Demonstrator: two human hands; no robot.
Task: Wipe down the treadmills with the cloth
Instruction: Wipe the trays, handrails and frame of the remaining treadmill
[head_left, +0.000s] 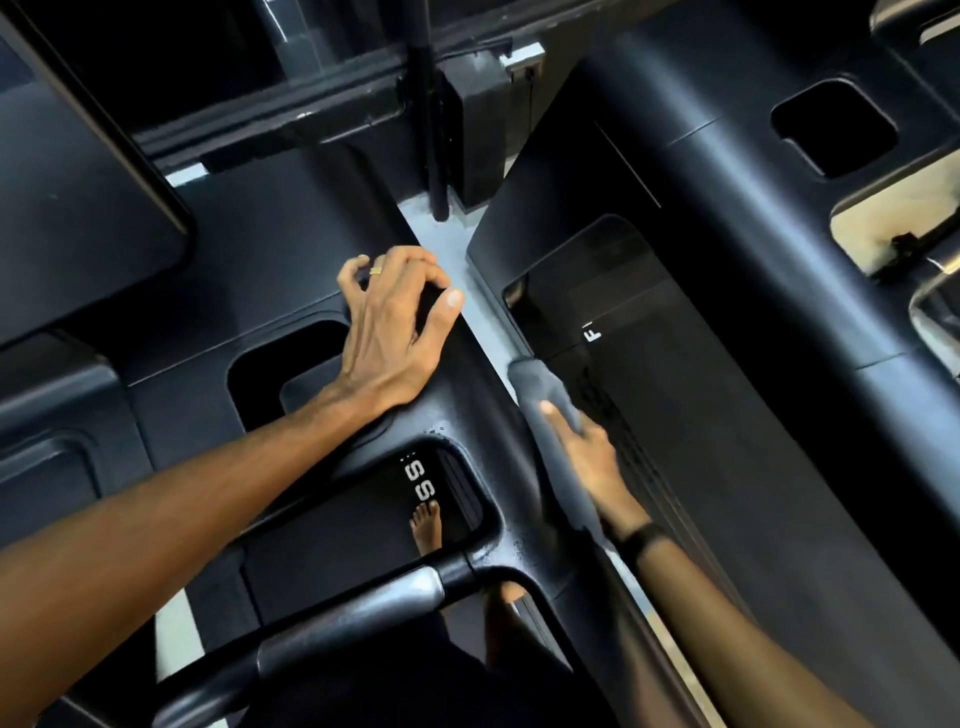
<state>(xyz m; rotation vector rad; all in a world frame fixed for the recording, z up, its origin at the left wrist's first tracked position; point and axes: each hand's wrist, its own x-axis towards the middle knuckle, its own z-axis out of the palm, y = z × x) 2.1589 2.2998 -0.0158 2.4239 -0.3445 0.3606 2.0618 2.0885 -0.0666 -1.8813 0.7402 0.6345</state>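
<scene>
2 dark treadmills fill the view, side by side, with a pale strip of floor (483, 312) showing between them. The left treadmill console (270, 260) spreads under the person, its moulded tray recess (280, 358) just left of the wrist and a lower opening showing the belt with white letters. The right treadmill (727, 312) runs diagonally, with a square recess (834, 127) near its top. A curved grey handlebar (353, 613) crosses the bottom of the left machine.

The left hand (389, 332) rests on the left console's right edge — heel of the palm down, fingers arched and curled over the rim, holding nothing, a gold ring (376, 270) on 1 finger. The right hand (592, 467) grips a dark grey cloth (550, 410), bunched long, pressed along the near edge of the right treadmill; it is blurred. A black band (644, 540) circles that wrist. A bare foot (427, 527) shows on the belt below.
</scene>
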